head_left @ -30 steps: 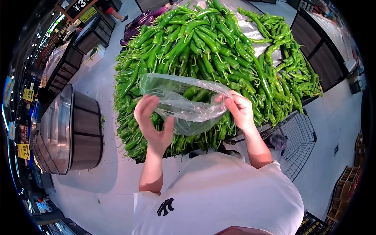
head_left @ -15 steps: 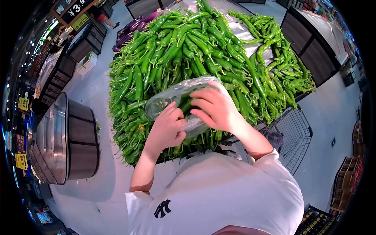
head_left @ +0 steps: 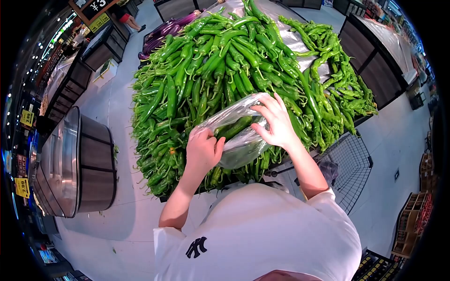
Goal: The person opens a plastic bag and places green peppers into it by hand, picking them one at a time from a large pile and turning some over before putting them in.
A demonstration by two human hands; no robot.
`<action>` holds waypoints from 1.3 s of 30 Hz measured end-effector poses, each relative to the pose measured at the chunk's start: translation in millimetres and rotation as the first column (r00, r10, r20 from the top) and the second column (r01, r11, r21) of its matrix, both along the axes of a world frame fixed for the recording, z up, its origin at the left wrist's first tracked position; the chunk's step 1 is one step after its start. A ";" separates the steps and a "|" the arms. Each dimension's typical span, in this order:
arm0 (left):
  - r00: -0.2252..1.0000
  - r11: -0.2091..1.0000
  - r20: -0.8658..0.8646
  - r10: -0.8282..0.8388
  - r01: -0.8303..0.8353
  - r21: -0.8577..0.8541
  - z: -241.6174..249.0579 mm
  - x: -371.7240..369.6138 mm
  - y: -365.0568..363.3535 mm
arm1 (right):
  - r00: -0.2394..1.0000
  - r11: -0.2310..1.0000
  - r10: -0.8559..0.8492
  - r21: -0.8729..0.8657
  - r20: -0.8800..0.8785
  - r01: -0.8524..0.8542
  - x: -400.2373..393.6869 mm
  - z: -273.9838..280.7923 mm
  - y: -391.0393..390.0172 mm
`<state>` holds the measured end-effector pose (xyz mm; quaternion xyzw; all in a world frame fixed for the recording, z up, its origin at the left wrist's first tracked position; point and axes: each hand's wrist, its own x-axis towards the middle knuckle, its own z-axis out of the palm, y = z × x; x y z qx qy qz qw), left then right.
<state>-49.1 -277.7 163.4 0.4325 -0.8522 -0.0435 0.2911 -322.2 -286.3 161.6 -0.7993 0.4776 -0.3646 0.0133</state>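
A clear plastic bag [head_left: 241, 157] is stretched between my two hands above the front of a heap of long green peppers [head_left: 225, 56]. Its mouth gapes, and a dark green pepper [head_left: 236, 127] shows in it. My left hand [head_left: 201, 151] grips the bag's left edge, the thumb standing apart and the fingers partly hidden. On the opposite side, my right hand [head_left: 275, 121] holds the rim with its fingers curled and the thumb at the plastic.
Thinner, twisted green peppers [head_left: 328, 70] lie on the right of the stand, purple eggplants [head_left: 164, 32] at the back left. A wire shopping cart [head_left: 349, 164] stands at right front. A metal-topped display bin [head_left: 77, 164] occupies the left floor.
Both hands have moved apart, the left slightly down and the right to the right. The bag is pulled wider, and the pepper in it shows more clearly.
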 end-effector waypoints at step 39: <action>0.909 0.976 -0.401 -0.112 0.177 0.129 -14.2 37.6 92.9 | 0.651 0.717 -0.697 0.266 0.301 0.645 -193.8 -119.8 32.3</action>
